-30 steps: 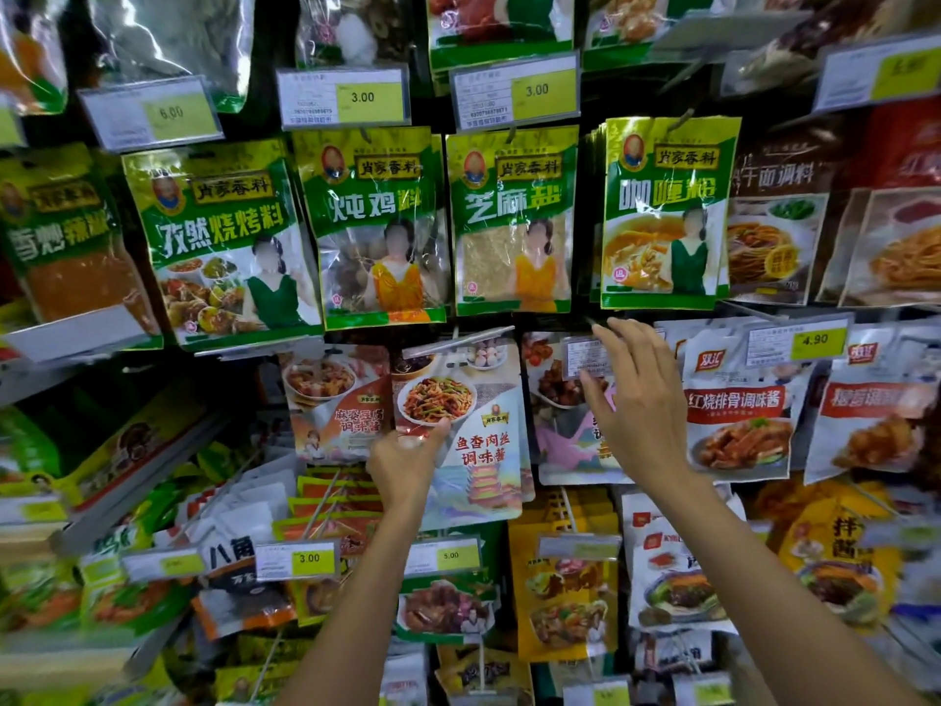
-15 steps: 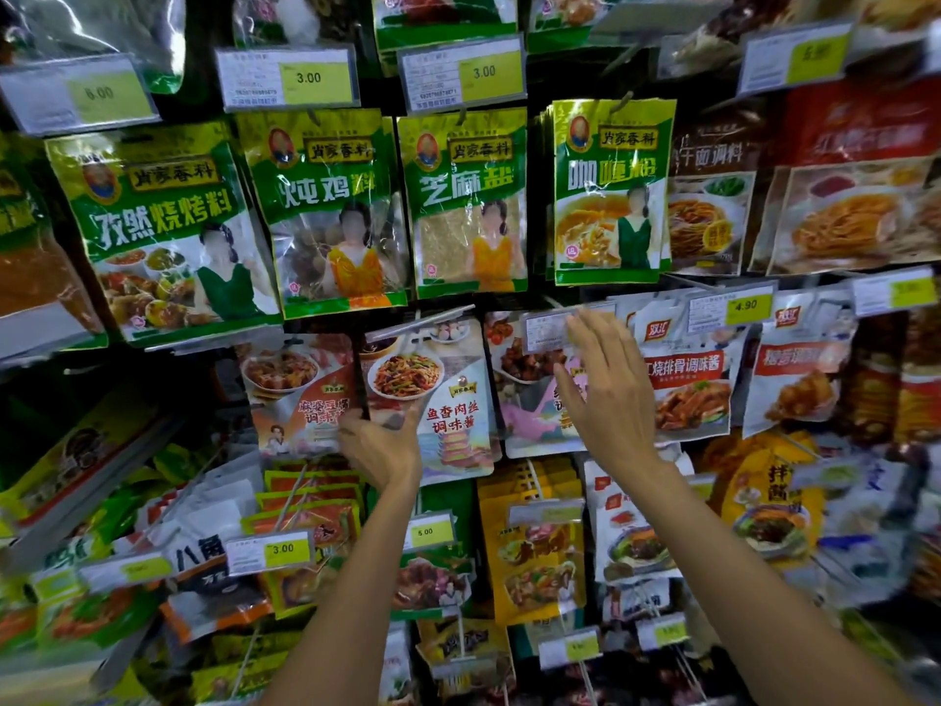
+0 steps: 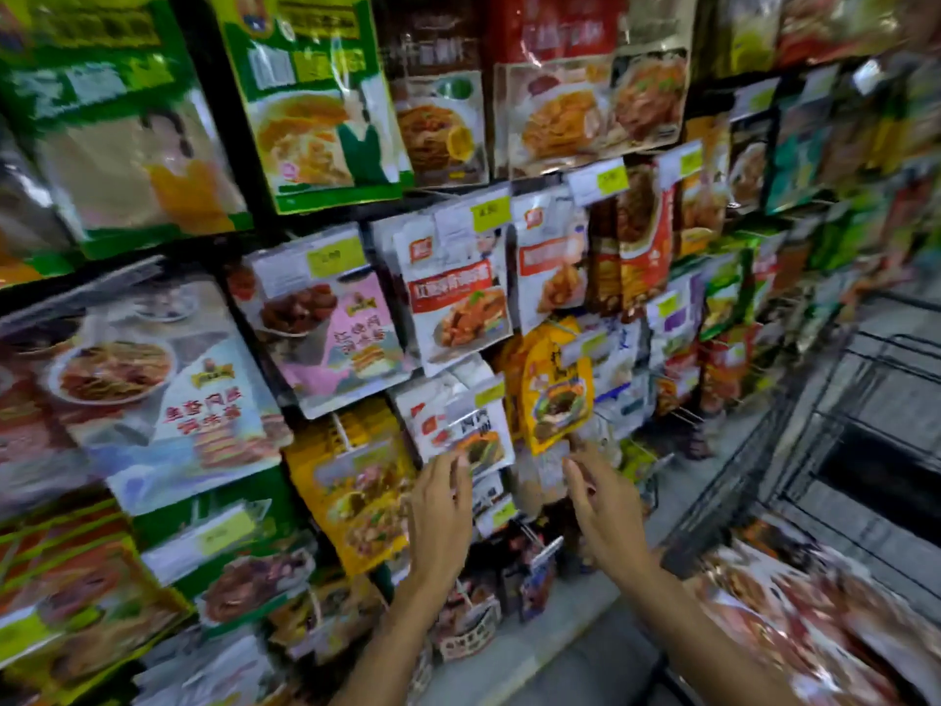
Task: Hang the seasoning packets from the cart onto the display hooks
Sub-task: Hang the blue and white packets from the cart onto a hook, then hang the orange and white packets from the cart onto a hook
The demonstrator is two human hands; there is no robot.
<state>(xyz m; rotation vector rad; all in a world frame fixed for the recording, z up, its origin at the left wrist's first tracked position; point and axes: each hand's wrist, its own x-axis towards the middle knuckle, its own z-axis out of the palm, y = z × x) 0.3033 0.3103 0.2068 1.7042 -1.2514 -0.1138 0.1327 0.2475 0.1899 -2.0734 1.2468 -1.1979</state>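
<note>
Loose seasoning packets (image 3: 794, 619) lay piled in the cart (image 3: 865, 450) at the lower right, waiting to be hung. Other packets hung on the display hooks (image 3: 680, 412). The left hand (image 3: 440, 507) and right hand (image 3: 606, 512) reached toward the wall, fingers spread, each grip empty.
</note>
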